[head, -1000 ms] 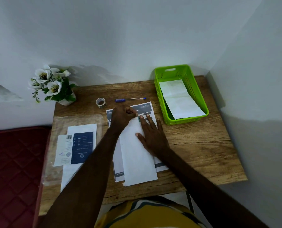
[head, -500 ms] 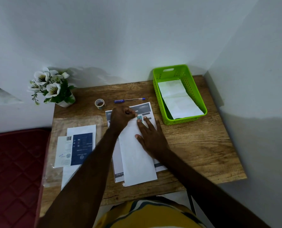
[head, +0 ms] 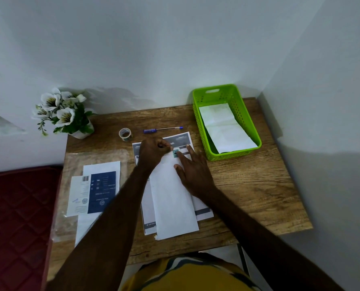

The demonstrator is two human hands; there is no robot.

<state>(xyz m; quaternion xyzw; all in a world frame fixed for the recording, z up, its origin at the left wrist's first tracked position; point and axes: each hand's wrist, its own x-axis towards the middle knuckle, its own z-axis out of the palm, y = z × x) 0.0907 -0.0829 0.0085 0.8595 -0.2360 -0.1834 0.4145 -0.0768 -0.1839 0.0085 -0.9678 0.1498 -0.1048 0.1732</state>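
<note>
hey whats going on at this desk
A person at a wooden desk is working on a white envelope that lies on a printed sheet. The right hand rests flat on the envelope, index finger at a small teal stamp near its top edge. The left hand is curled beside the stamp; whether it pinches anything is hidden.
</note>
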